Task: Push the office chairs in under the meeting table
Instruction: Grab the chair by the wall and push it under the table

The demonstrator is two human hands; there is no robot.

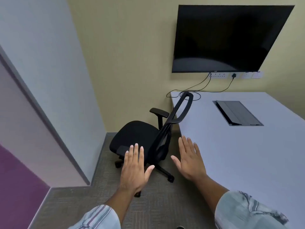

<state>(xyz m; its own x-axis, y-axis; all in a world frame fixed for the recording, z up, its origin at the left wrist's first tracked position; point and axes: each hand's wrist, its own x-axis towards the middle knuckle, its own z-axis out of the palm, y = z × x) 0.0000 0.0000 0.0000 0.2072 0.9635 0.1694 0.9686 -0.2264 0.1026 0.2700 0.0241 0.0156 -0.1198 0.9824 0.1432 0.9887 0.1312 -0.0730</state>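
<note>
A black office chair (134, 136) on castors stands on the carpet beside the left edge of the pale grey meeting table (239, 154). Its mesh backrest leans against the table edge and its seat faces away from the table, toward the wall. Both my hands are held out flat, palms down, fingers spread. My left hand (134, 169) hovers in front of the chair's near armrest and seat. My right hand (189, 160) hovers between the backrest and the table edge. Neither hand holds anything, and I cannot tell whether either touches the chair.
A dark screen (229, 38) hangs on the beige wall above the table, with cables running down to the tabletop. A grey cable box lid (238, 113) is set into the table. A white partition wall (49, 80) closes the left side, leaving a narrow carpeted strip (82, 204).
</note>
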